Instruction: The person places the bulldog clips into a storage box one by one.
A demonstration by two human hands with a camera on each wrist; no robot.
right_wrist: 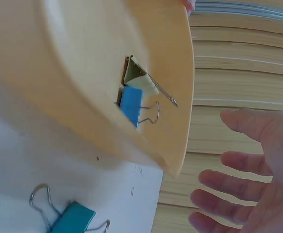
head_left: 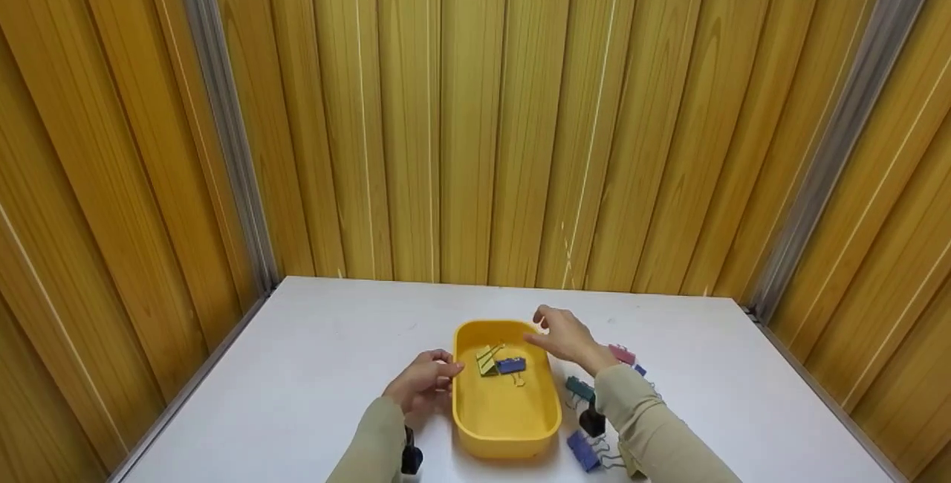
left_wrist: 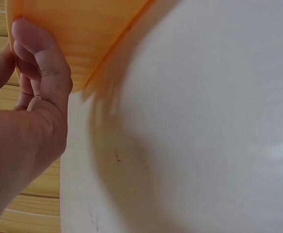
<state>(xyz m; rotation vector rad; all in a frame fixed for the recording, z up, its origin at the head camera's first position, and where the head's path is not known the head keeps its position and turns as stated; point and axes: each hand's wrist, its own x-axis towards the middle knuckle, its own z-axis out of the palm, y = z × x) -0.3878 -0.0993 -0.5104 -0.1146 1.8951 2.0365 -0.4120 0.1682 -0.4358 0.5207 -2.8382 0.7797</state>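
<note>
Yellow bin (head_left: 505, 412) sits on a white table (head_left: 334, 342), wood-grain walls (head_left: 475, 111) behind.

A rounded yellow tub (head_left: 507, 412) sits upright on the table (head_left: 334, 364), left rim pinched by the left hand (head_left: 425, 379). Inside, a yellow clip (head_left: 487, 364) and blue clip (head_left: 511, 365) lie side by side; a green clip (head_left: 579, 389) lies outside, rightward.

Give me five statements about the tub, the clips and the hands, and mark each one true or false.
1. The left hand grips the side of the yellow tub. True.
2. A blue clip and a yellow clip lie in the tub. True.
3. Every clip is in the tub. False: a teal clip lies on the white table.
4. The right hand is near the tub's far right corner. True.
5. The right hand grips a clip. False: it holds nothing.
</note>
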